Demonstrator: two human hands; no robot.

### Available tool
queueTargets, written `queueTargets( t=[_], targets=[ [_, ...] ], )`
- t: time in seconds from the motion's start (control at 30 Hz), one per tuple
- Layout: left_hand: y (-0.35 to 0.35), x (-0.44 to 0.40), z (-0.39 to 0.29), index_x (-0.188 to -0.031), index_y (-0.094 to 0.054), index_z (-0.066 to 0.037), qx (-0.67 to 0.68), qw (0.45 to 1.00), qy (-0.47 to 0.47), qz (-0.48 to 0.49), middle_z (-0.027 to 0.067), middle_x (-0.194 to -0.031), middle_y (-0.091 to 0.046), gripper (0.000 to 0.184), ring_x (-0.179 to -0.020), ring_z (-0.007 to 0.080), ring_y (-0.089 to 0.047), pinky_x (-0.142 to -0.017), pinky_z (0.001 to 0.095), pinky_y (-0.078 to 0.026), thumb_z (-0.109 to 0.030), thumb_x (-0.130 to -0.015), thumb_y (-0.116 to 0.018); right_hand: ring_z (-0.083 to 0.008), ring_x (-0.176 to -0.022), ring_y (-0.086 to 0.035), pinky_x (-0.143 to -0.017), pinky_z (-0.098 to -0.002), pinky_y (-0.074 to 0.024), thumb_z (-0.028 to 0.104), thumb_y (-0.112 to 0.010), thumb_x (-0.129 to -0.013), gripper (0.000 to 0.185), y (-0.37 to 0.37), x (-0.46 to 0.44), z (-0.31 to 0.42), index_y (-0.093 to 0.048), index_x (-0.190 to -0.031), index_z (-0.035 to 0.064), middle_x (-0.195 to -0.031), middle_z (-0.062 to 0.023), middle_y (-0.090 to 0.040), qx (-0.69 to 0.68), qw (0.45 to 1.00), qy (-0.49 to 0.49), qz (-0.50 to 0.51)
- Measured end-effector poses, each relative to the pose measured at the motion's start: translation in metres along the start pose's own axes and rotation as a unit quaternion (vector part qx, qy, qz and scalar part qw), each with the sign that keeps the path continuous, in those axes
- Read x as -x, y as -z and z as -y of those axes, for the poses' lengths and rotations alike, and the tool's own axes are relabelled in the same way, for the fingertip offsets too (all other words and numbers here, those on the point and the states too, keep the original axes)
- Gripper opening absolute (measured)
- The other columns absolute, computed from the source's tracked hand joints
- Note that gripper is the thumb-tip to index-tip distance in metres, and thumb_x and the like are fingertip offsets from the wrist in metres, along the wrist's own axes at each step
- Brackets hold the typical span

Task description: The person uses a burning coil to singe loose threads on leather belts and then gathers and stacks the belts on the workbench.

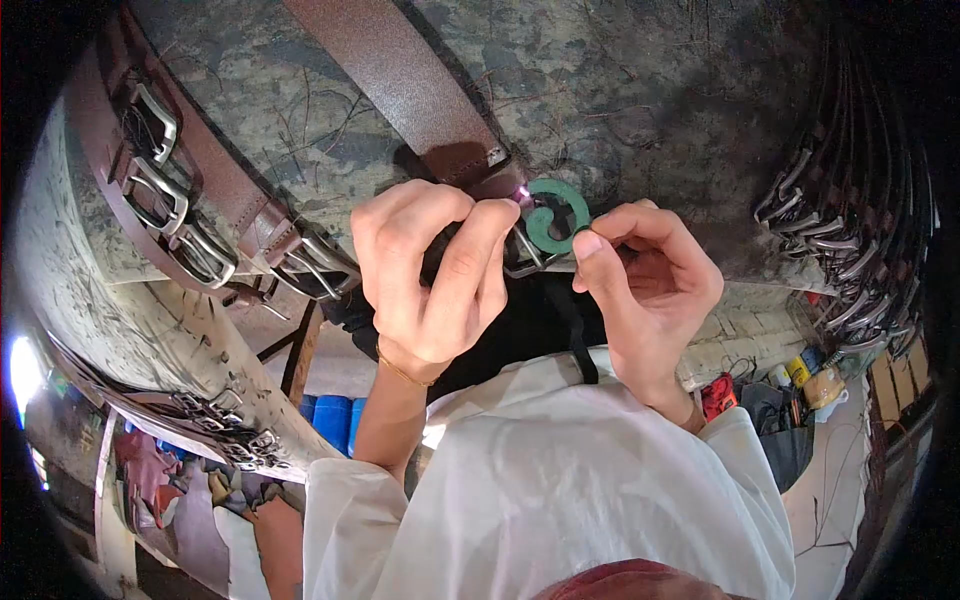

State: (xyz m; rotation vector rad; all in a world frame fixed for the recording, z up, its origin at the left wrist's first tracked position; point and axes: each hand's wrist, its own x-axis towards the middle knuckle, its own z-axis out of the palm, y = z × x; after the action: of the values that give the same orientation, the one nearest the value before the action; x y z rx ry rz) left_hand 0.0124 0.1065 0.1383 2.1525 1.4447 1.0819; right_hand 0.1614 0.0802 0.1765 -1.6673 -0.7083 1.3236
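Note:
My right hand (650, 280) pinches a green mosquito coil (575, 200) by its outer end, between thumb and forefinger. Opposite it, my left hand (430, 265) is closed with its back towards me. A small pinkish-white flame (523, 191) glows at its fingertips, touching or very near the coil's other end. The fingers look wrapped round a lighter, whose body they hide. Just beyond them a brown leather belt (400, 75) runs up the worktop, and its metal buckle (525, 255) shows partly beneath the coil.
More brown belts (215, 150) with metal buckles (160, 195) lie on the left of the worn worktop (640, 90). A bundle of dark straps with buckles (835, 235) hangs at the right edge. Leather scraps (200, 500) lie below left; a black bag (785, 430) stands below right.

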Motion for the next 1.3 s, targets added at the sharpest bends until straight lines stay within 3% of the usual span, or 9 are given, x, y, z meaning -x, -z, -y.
queueTargets(
  t=[0.37,0.57,0.73,0.9,1.07,1.13,1.2,1.23,1.3],
  targets=[
    [0.006,0.003,0.0,-0.08,-0.067,-0.003,0.054,0.997,0.021,-0.047,0.0104,-0.092,-0.053,0.008,-0.079,0.0259,-0.053,-0.067,0.0344,-0.044,-0.005,-0.073,-0.065,-0.0081,-0.066,-0.055,-0.055,-0.0192,-0.0456,-0.009,-0.062,-0.081,0.011,0.009,0.0,-0.005,-0.059,-0.091,-0.0051,-0.083,-0.007,-0.059,-0.059,0.998,0.008,0.003],
    [0.009,0.01,-0.013,-0.113,-0.065,-0.019,-0.129,0.984,0.03,0.118,0.0166,-0.126,-0.046,0.038,-0.112,0.0338,-0.042,-0.094,0.0441,-0.033,-0.032,-0.078,-0.066,-0.01,-0.066,-0.055,-0.052,-0.0245,-0.048,-0.006,-0.055,-0.086,0.02,0.05,0.017,-0.011,-0.057,-0.107,-0.0069,-0.087,-0.0086,-0.059,-0.128,0.991,0.011,-0.042],
    [0.015,0.008,-0.025,-0.118,-0.064,-0.015,-0.136,0.979,0.005,0.15,0.0191,-0.131,-0.043,0.037,-0.119,0.038,-0.039,-0.102,0.0466,-0.029,-0.027,-0.082,-0.065,-0.0132,-0.07,-0.056,-0.057,-0.0289,-0.0497,0.001,-0.056,-0.089,0.02,0.11,0.05,-0.032,-0.056,-0.108,-0.0061,-0.09,-0.0103,-0.06,-0.166,0.983,-0.027,-0.077],
    [-0.003,0.02,-0.034,-0.089,-0.06,0.004,-0.1,0.994,0.042,-0.013,0.0178,-0.117,-0.054,0.038,-0.106,0.0366,-0.05,-0.09,0.0475,-0.041,-0.031,-0.079,-0.072,-0.0152,-0.073,-0.057,-0.061,-0.0313,-0.0504,0.004,-0.058,-0.087,0.021,0.209,0.09,-0.059,-0.057,-0.107,-0.003,-0.094,-0.0111,-0.062,-0.283,0.953,-0.003,-0.112],
    [-0.012,-0.002,-0.069,-0.095,-0.05,0.001,-0.254,0.956,0.14,0.046,0.0202,-0.112,-0.044,0.053,-0.094,0.036,-0.052,-0.082,0.0445,-0.043,-0.038,-0.071,-0.077,-0.0126,-0.072,-0.058,-0.06,-0.0273,-0.0483,0.002,-0.059,-0.087,0.023,0.305,0.088,-0.076,-0.057,-0.11,-0.0015,-0.088,-0.0054,-0.063,-0.231,0.94,0.134,-0.21],
    [-0.005,-0.013,-0.082,-0.101,-0.048,0.001,-0.243,0.942,0.211,0.092,0.0206,-0.113,-0.04,0.05,-0.092,0.0351,-0.053,-0.081,0.0431,-0.044,-0.03,-0.073,-0.075,-0.0117,-0.068,-0.058,-0.055,-0.0229,-0.0447,-0.001,-0.059,-0.087,0.022,0.338,0.052,-0.107,-0.058,-0.109,-0.0008,-0.084,-0.0039,-0.063,-0.518,0.805,0.278,-0.084],
    [0.005,-0.016,-0.09,-0.103,-0.048,0.001,-0.262,0.931,0.234,0.101,0.0206,-0.113,-0.041,0.048,-0.092,0.0336,-0.055,-0.08,0.0418,-0.045,-0.025,-0.073,-0.074,-0.0111,-0.068,-0.057,-0.054,-0.0225,-0.0437,0.002,-0.061,-0.087,0.021,0.35,0.033,-0.127,-0.059,-0.108,0.0002,-0.084,-0.0032,-0.063,-0.441,0.847,0.223,-0.196],
    [0.011,-0.015,-0.081,-0.106,-0.047,0.001,-0.181,0.95,0.244,0.076,0.0198,-0.113,-0.042,0.046,-0.091,0.0316,-0.056,-0.079,0.0398,-0.047,-0.02,-0.074,-0.072,-0.0105,-0.068,-0.057,-0.054,-0.022,-0.0427,0.004,-0.062,-0.087,0.021,0.352,0.022,-0.133,-0.06,-0.107,0.0012,-0.084,-0.0026,-0.063,-0.347,0.873,0.164,-0.3],
    [0.014,-0.005,-0.041,-0.111,-0.044,0.002,0.054,0.979,0.196,-0.024,0.017,-0.111,-0.048,0.043,-0.084,0.0239,-0.058,-0.079,0.0332,-0.049,-0.009,-0.075,-0.066,-0.0095,-0.067,-0.056,-0.057,-0.0231,-0.0436,0.007,-0.066,-0.086,0.02,0.361,0.023,-0.14,-0.062,-0.104,0.0026,-0.082,-0.0023,-0.062,-0.455,0.844,0.247,-0.138]
  ],
)
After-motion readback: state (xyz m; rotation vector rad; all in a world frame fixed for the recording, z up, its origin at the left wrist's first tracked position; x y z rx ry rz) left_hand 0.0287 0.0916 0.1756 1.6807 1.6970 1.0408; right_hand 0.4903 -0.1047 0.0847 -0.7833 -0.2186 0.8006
